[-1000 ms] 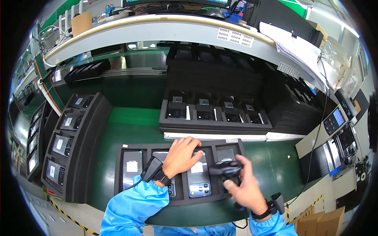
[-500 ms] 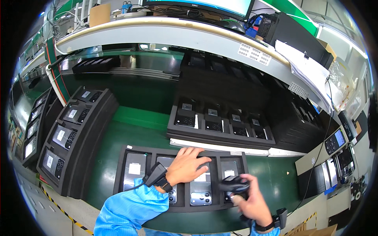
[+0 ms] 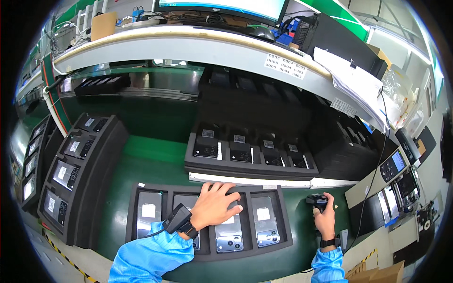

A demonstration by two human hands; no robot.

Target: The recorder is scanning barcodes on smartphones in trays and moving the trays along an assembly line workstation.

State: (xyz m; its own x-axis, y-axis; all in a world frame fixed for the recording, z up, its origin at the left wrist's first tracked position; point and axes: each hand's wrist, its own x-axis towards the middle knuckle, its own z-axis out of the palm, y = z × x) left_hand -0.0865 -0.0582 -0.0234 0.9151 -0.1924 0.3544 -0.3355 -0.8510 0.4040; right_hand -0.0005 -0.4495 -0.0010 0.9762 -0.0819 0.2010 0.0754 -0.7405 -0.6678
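A black foam tray point(image 3: 288, 226) lies on the green bench in front of me, with smartphones face down in its slots and a white label on several backs. Over its middle rests my left hand point(image 3: 216, 206), fingers spread and holding nothing, partly hiding two of the phones. The silver-blue phone point(image 3: 265, 224) in the right slot is fully visible. To the right of the tray, my right hand point(image 3: 325, 218) grips a black handheld scanner point(image 3: 315, 200) over the bench top; its underside is hidden.
Behind stands a stack of black foam trays point(image 3: 255, 170) holding phones. More stacked trays point(image 3: 89, 184) are on the left. A label printer point(image 3: 383, 188) sits at the right with a cable hanging by it. A shelf point(image 3: 188, 40) with a monitor point(image 3: 226, 7) spans above.
My right hand has carried the scanner rightward, from over the tray's right slot to the bench beside it. My left hand stays over the tray. The whole view has shifted slightly.
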